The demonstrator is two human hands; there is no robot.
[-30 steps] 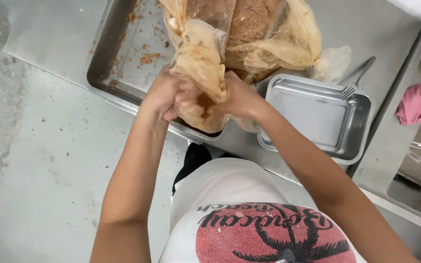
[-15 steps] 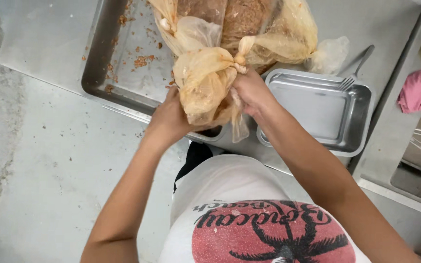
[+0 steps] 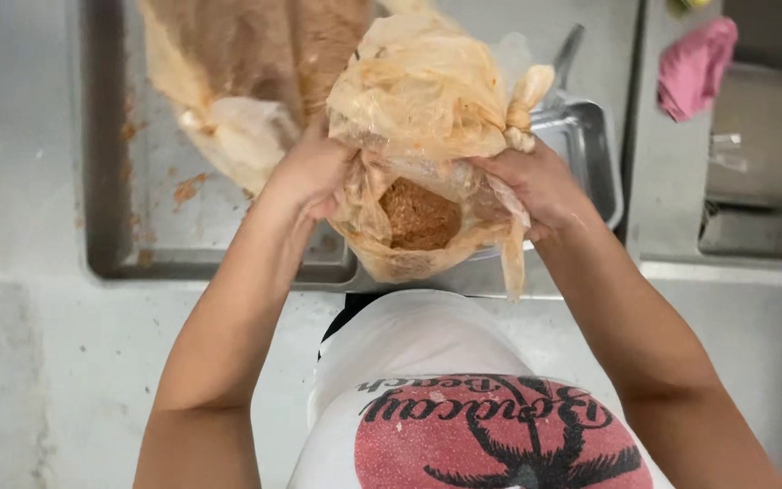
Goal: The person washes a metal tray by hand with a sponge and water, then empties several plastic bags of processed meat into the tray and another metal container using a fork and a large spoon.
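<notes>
Lighting even, diffuse, moderately bright; no hard shadows. Soft sheen on the steel bench (image 3: 590,36) beyond the grip, no blown glare. The plastic bag (image 3: 427,118) held in the grip is translucent and slightly motion-blurred at its upper folds. Overall frame soft, with low detail. Forearms nearer than the grip are fairly sharp.

There is a single view, from a camera worn on the person's head, looking steeply down along both bare forearms and the white shirt front. It sits close: the left hand (image 3: 311,172) and right hand (image 3: 536,186) fill the middle, gripping a plastic bag (image 3: 427,118) between their fingers. Beyond the fingertips lies a metal tray (image 3: 110,226); a pink cloth (image 3: 694,63) shows far right of the fingers, at the top corner
</notes>
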